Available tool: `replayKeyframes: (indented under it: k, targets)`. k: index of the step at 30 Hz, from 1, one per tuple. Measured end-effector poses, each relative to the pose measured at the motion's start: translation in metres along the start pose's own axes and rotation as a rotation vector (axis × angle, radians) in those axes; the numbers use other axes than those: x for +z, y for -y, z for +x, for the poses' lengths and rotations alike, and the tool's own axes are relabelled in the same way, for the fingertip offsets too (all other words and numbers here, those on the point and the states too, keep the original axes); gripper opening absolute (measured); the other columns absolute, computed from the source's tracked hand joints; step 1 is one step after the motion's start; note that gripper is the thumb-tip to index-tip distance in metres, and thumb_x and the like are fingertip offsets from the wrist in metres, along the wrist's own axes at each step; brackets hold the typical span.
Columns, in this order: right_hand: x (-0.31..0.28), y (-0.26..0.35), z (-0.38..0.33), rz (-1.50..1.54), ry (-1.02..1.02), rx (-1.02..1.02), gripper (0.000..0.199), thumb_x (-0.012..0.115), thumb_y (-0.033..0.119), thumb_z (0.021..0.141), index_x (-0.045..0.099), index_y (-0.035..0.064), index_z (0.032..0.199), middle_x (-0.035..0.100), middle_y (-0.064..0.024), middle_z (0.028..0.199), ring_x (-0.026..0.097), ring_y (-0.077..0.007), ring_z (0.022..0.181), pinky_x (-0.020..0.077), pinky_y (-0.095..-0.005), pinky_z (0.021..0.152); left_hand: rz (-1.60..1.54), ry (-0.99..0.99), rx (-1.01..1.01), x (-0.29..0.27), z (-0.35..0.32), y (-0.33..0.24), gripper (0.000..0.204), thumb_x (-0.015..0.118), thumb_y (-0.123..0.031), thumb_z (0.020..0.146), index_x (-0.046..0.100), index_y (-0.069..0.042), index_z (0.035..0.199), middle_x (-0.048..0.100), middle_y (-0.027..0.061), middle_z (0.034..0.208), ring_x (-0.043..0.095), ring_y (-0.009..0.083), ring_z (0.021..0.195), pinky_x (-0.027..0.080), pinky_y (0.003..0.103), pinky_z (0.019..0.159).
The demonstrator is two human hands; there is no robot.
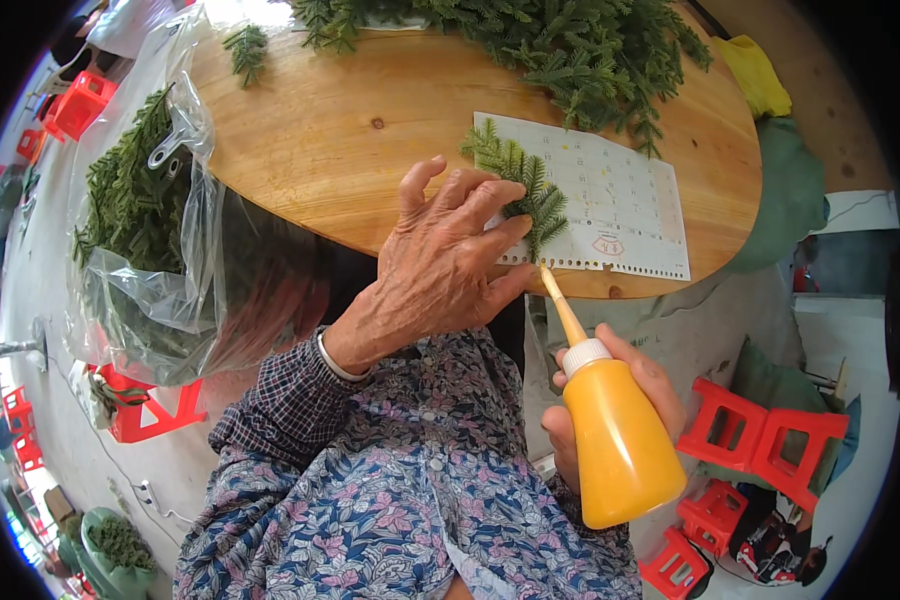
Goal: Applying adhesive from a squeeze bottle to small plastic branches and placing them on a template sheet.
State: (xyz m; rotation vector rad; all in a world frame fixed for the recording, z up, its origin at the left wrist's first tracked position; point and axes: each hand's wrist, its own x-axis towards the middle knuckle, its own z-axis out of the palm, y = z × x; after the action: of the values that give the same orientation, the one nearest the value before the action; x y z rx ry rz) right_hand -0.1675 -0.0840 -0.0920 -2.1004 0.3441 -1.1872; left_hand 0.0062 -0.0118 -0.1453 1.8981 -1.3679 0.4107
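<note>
My left hand (438,258) grips a small green fir sprig (526,185) between its thumb and fingers, over a printed calendar sheet (630,197) near the table's edge. Wrapped around a yellow squeeze bottle (618,440) with a white collar is my right hand (645,375). The bottle is tilted, its long pale nozzle (564,308) pointing up and away from me. The nozzle's tip is at the lower end of the sprig's stem, beside my left thumb; whether it touches the stem I cannot tell. Part of the sprig is hidden behind my left fingers.
A big heap of fir sprigs (580,50) lies at the far side of the wooden table (310,130), with one loose sprig (247,52) left of it. A clear plastic bag (150,310) of greenery hangs at the left edge. Red stools (765,440) stand on the floor.
</note>
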Motion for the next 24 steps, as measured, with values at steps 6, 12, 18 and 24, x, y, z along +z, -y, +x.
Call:
replayKeyframes:
  k: [6,12,18,24]
  targets:
    - [-0.008,0.006,0.0,-0.07,0.119,0.06,0.069,0.081,0.044,0.071,0.058,-0.0072,0.111,0.066,-0.0113,0.081,0.065,-0.016,0.07,0.0528,-0.0254,0.065,-0.022,-0.006,-0.008,0.001,-0.001,0.001,0.027,0.067,-0.032,0.074,0.067,-0.011,0.091,0.055,0.0039,0.11,0.05,0.0216,0.108,0.018,0.045,0.107]
    - [-0.006,0.01,-0.003,-0.079,0.078,0.06,0.066,0.08,0.043,0.072,0.058,-0.0073,0.11,0.066,-0.0115,0.081,0.065,-0.0163,0.07,0.0529,-0.0256,0.064,-0.028,-0.012,0.001,0.002,-0.002,0.001,0.028,0.068,-0.033,0.073,0.068,-0.01,0.091,0.055,0.0039,0.11,0.05,0.0217,0.108,0.017,0.046,0.107]
    - [-0.017,0.005,0.001,-0.069,0.207,0.051,0.064,0.077,0.037,0.076,0.052,-0.0066,0.116,0.065,-0.0165,0.09,0.065,-0.0182,0.069,0.0531,-0.0256,0.062,-0.017,-0.015,-0.007,0.001,0.0,0.002,0.03,0.068,-0.033,0.072,0.068,-0.01,0.091,0.055,0.0039,0.109,0.049,0.0217,0.108,0.018,0.045,0.107]
    - [-0.018,-0.035,0.0,0.303,-0.201,0.056,0.06,0.055,0.043,0.089,0.038,-0.001,0.127,0.059,-0.0217,0.112,0.062,-0.0199,0.067,0.0469,-0.0216,0.055,-0.077,0.029,0.001,-0.008,0.008,0.008,0.025,0.064,-0.021,0.073,0.068,-0.011,0.095,0.057,0.0041,0.109,0.048,0.021,0.103,0.024,0.044,0.1]
